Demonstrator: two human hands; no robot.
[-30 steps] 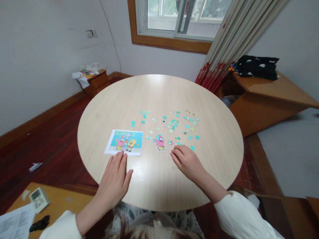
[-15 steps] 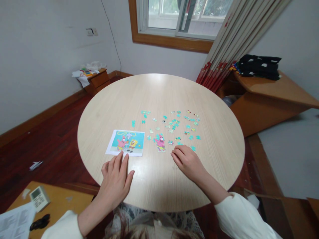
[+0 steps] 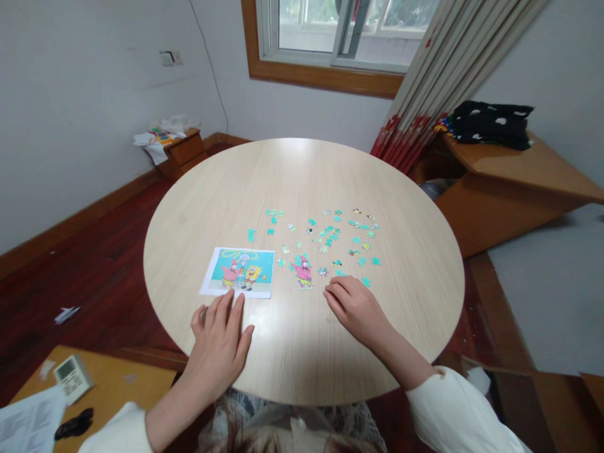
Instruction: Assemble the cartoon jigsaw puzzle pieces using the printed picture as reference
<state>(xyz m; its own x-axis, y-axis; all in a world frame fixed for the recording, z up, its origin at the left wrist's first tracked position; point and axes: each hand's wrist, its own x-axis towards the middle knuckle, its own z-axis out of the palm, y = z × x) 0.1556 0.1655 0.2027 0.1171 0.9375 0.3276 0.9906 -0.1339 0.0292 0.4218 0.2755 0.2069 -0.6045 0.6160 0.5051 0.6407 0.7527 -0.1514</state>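
Observation:
My left hand (image 3: 219,340) lies open with spread fingers, two fingertips at the lower edge of a printed picture sheet (image 3: 210,280) of cartoon figures. To the right of the sheet is a partly joined jigsaw section (image 3: 304,273) showing a pink cartoon figure. My right hand (image 3: 356,308) rests on the table, fingers curled together; whatever they may hold is hidden. A white-and-teal puzzle piece (image 3: 323,272) lies just beyond its fingertips, and a teal piece (image 3: 366,282) beside its knuckles. Several loose puzzle pieces (image 3: 332,234) are scattered farther back.
All this lies on a round pale wooden table (image 3: 302,176). A low yellow-brown surface at lower left bears a white device with a display (image 3: 73,379), papers (image 3: 31,418) and a black cable (image 3: 74,424). A brown cabinet (image 3: 514,182) stands at right.
The view has shifted very slightly. Both hands and the puzzle pieces keep their places.

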